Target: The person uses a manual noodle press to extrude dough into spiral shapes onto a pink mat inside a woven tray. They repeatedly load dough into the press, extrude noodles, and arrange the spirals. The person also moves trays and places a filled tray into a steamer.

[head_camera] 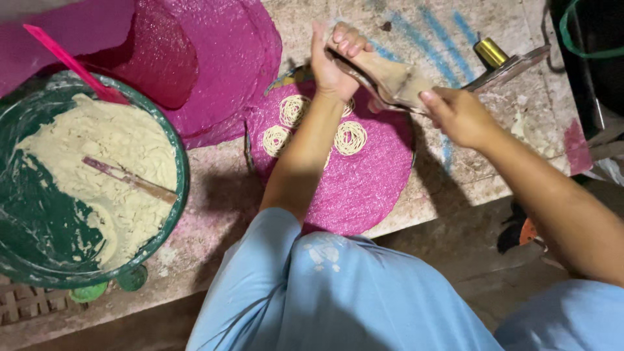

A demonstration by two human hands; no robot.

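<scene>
My left hand [335,58] grips the far handle of a dough-smeared wooden press [396,78]. My right hand [458,114] holds the press's near side. The press hangs above a round pink woven mat [370,188]. On the mat lie three coils of thin pale noodle strands [351,138], and my left forearm hides part of the mat. A brass cylinder [491,52] sits at the press's far right end.
A green bowl [175,208] of pale dough with a wooden spatula [130,179] and a pink stick [71,63] stands at the left. More pink mats [221,58] are stacked behind. The worn table edge [442,208] runs in front of my blue-clad knees.
</scene>
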